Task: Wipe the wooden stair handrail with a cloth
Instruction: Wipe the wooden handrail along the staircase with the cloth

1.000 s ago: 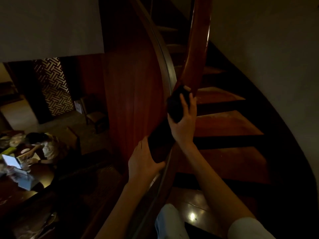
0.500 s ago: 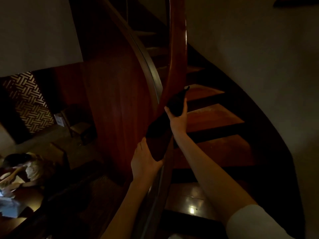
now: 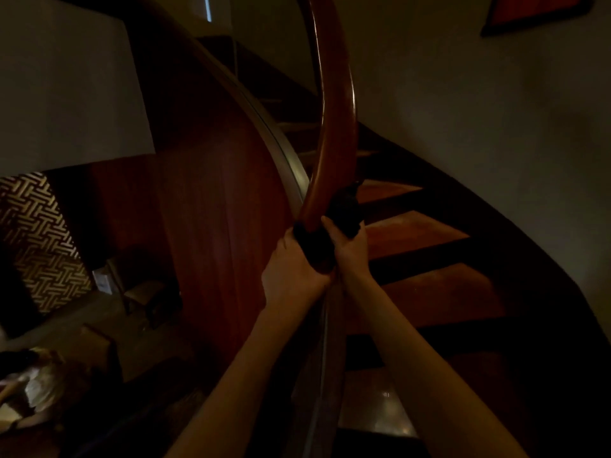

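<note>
dim curved stairwell, both hands on the rail

dark wooden steps [image 3: 416, 239] wind up and away on the right, hugging a plain pale wall [image 3: 463, 110] with the corner of a red framed picture [image 3: 535, 11] at the far top. on the left a tall curved wood panel [image 3: 215, 209] drops toward a lower floor, where a screen with a woven pattern [image 3: 36, 236] stands and a person [image 3: 36, 385] sits at the near left edge, too dim to make out.

the handrail [image 3: 334, 127], glossy reddish wood, sweeps down from the far top to the middle of the view and meets my hands there. my left hand [image 3: 291, 272] wraps the handrail from its left side, fingers curled round it. my right hand [image 3: 350, 249] sits just beside, on the right side, a little farther up. its thumb lies across the wood and its fingers close round the cloth [image 3: 344, 209]. the cloth is dark, nearly black, bunched against the right of the handrail above my knuckles. part of it drapes over the wood between my two hands. whether my left fingers also catch its edge i cannot tell in this light. both forearms reach in bare from the near edge.
</note>
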The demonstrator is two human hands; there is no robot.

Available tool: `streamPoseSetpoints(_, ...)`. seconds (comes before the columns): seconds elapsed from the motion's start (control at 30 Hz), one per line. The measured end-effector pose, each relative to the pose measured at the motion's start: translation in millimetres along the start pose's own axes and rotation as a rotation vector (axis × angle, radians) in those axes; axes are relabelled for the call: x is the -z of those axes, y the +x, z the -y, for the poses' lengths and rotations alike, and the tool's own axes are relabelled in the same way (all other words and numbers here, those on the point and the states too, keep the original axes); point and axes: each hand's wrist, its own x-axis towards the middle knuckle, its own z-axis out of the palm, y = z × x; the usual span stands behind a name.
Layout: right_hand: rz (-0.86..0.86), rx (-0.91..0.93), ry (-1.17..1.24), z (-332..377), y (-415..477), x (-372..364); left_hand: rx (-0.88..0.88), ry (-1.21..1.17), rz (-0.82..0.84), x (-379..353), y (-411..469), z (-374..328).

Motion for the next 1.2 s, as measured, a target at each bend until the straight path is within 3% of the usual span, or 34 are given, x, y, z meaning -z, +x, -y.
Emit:
streamPoseSetpoints(0.17,-0.058,-0.127,0.036,12,-53,-6,0.044,0.069,0.143,28,-31,-1)
streamPoseSetpoints(0.27,-0.052,-0.129,0.004,21,-56,-10,0.029,0.035,0.105,35,-63,13)
streamPoseSetpoints(0.33,-0.038,-0.071,-0.122,13,-82,-13,0.013,0.065,0.077,33,-95,28)
streamPoseSetpoints(0.43,0.019,0.159,-0.358,-9,-139,-18,0.022,0.074,0.042,30,-126,51)
streamPoseSetpoints(0.5,0.008,0.215,-0.434,-9,-126,-16,0.027,0.048,0.040,30,-129,55)
streamPoseSetpoints(0.63,-0.132,-0.002,-0.500,29,-36,-24,0.033,0.026,0.061,29,-130,56)
streamPoseSetpoints(0.7,-0.171,0.049,-0.583,32,-29,-32,0.038,0.001,0.043,25,-130,58)
streamPoseSetpoints(0.77,-0.096,0.190,-0.744,17,-60,-32,0.023,-0.046,0.041,21,-130,60)
streamPoseSetpoints(0.87,0.163,0.504,-1.086,-2,-98,-14,-0.004,-0.102,0.037,15,-130,63)
streamPoseSetpoints(0.9,0.225,0.529,-1.148,5,-90,-11,-0.009,-0.118,0.044,15,-130,64)
streamPoseSetpoints(1.03,0.385,0.361,-1.435,57,-11,-23,-0.005,-0.136,0.049,15,-133,64)
streamPoseSetpoints(1.2,0.589,0.273,-2.062,88,47,-79,-0.016,-0.118,-0.015,23,-140,64)
